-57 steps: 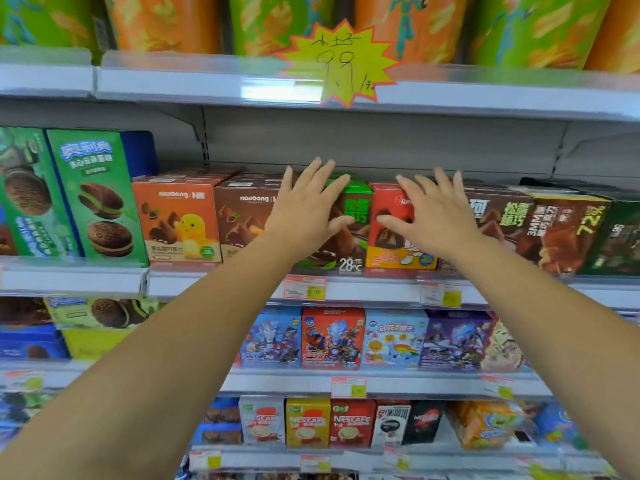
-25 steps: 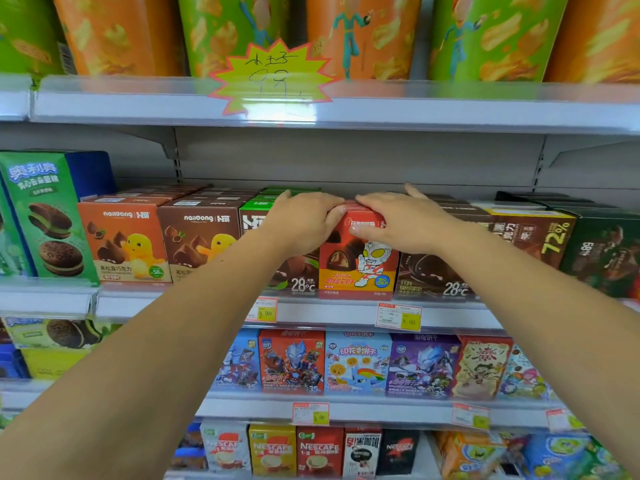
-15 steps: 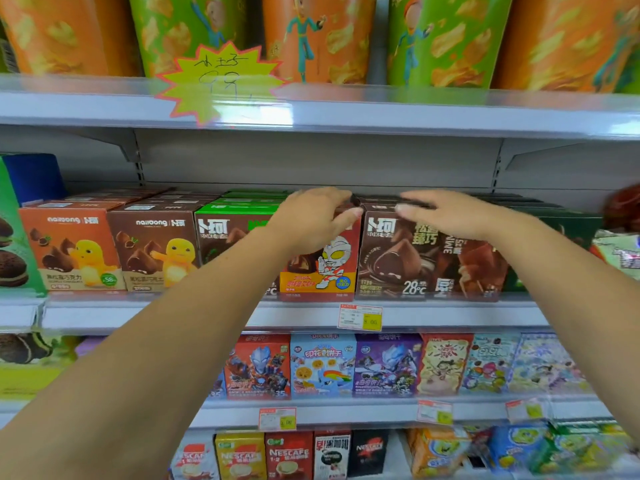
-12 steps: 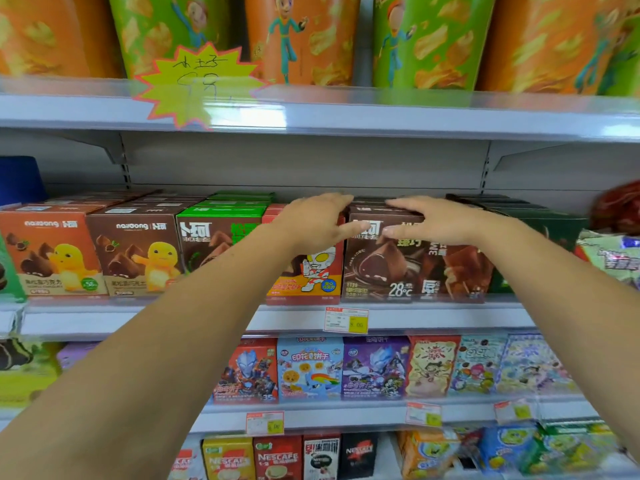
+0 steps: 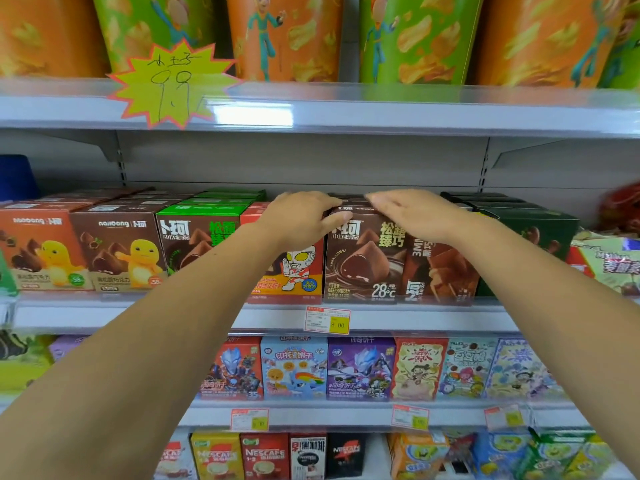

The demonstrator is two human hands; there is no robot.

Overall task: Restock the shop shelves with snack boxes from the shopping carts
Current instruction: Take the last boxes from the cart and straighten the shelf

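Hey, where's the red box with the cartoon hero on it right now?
The red cartoon box stands on the middle shelf, near the centre of the head view, between the green-topped box and the brown chocolate box, under the left hand.

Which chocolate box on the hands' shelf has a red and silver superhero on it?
The red and orange box under the left hand. Its neighbours show only chocolates or yellow ducks.

Shop interior, snack aisle. Tiered grey metal shelves (image 5: 381, 114) packed with front-facing snack boxes (image 5: 363, 258); printed price tags (image 5: 327, 319) clipped along shelf edges; yellow starburst price sign (image 5: 169, 84), handwritten, on upper rail; large crisp tubs (image 5: 415, 36) on top tier; instant coffee boxes (image 5: 265, 455) lowest.
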